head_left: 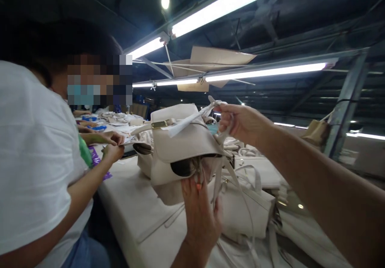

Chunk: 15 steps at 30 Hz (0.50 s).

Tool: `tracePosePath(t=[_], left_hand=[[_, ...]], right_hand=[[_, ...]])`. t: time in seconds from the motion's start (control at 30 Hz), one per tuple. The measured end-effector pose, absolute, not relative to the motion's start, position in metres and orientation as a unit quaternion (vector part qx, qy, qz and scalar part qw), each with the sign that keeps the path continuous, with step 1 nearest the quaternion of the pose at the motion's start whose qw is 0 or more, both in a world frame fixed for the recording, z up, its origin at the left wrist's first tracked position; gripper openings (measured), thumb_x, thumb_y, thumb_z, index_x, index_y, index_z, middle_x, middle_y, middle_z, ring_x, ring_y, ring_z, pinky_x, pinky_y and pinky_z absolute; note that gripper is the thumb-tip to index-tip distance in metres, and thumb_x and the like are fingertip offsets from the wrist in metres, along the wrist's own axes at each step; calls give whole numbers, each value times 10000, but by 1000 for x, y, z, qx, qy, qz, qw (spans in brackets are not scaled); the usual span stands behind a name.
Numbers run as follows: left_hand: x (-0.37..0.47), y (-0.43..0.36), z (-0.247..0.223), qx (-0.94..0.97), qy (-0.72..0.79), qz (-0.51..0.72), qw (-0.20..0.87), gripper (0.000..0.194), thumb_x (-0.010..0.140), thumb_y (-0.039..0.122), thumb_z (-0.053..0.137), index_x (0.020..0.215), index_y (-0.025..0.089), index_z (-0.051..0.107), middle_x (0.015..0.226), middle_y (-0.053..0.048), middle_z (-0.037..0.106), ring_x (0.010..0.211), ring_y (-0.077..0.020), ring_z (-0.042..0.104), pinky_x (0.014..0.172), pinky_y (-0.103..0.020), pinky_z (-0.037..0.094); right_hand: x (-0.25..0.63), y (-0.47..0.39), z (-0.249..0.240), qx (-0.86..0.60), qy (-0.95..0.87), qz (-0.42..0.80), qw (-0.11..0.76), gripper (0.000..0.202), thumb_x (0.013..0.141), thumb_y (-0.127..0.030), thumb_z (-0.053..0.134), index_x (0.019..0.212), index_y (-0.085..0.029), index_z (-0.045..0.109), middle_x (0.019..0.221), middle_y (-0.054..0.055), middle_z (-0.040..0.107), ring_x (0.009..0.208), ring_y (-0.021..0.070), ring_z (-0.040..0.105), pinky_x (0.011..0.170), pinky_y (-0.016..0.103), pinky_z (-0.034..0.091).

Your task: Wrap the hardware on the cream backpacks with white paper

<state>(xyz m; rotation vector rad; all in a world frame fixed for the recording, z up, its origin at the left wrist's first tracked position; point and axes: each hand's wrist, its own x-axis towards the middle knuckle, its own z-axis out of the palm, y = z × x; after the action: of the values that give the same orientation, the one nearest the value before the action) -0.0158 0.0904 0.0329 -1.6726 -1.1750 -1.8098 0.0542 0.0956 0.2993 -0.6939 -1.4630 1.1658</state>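
A cream handbag point(183, 140) with a front flap and a gold-coloured buckle is tilted in front of me, lifted off the table at least in part. My right hand point(236, 121) is closed on the bag's strap point(224, 134) up at its right, and a white paper-like strip point(189, 121) hangs over the flap beside it. Lower down, my left hand point(201, 212) reaches up to the bag's side, fingers on the edge of its dark opening point(183, 168). An orange spot shows at one fingertip. Loose thin straps dangle near this hand.
More cream handbags point(246, 208) with straps lie on the right. A co-worker in a white shirt point(36, 152) stands close on the left, their hands point(112, 148) at another piece. The pale table point(129, 204) runs away from me; beyond are piled pieces and a metal post point(345, 103).
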Motion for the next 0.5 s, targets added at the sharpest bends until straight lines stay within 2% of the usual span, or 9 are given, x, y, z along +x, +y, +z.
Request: tracePosePath(t=[0.1,0.13,0.23,0.33,0.4,0.5], left_hand=[[-38,129,10,-558,-412,-666,276,730,883,199,590,1501,134,208,1502,-284,370,1429,-414,308,1067,-632,384],[-46,140,0,-558,-422,-666,261,683,884,218,596,1472,127,261,1466,-288,417,1411,-409,347,1064,-630,390],[-66,163,-28,-595,-479,-630,142,564,862,256,598,1384,131,424,1359,-246,550,1321,-379,479,1066,-602,406],[-73,177,-50,-639,-505,-578,45,545,804,231,626,1333,173,507,1300,-184,624,1243,-353,554,1067,-577,415],[-72,186,-61,-656,-504,-562,1,625,792,238,635,1388,185,457,1346,-168,603,1257,-335,550,1066,-544,431],[-67,202,-72,-654,-499,-568,-29,805,840,289,597,1527,157,200,1508,-190,436,1365,-304,453,1101,-489,412]], right_hand=[[49,139,273,-312,-611,466,558,211,902,-198,566,692,-170,569,476,-73,433,435,77,434,498,204,451],[47,154,260,-328,-609,459,558,224,889,-213,579,670,-179,549,478,-69,441,445,83,444,523,216,469],[44,192,212,-397,-600,438,539,257,833,-233,622,608,-193,505,490,-51,475,487,103,483,577,252,499],[59,214,166,-474,-618,403,481,192,767,-204,642,604,-171,546,581,-2,572,595,139,566,615,282,510],[83,219,145,-516,-639,370,435,127,740,-197,640,629,-155,595,642,18,615,666,162,603,643,296,516],[133,216,127,-570,-670,287,378,103,748,-227,620,678,-159,654,677,16,644,750,181,627,690,286,501]])
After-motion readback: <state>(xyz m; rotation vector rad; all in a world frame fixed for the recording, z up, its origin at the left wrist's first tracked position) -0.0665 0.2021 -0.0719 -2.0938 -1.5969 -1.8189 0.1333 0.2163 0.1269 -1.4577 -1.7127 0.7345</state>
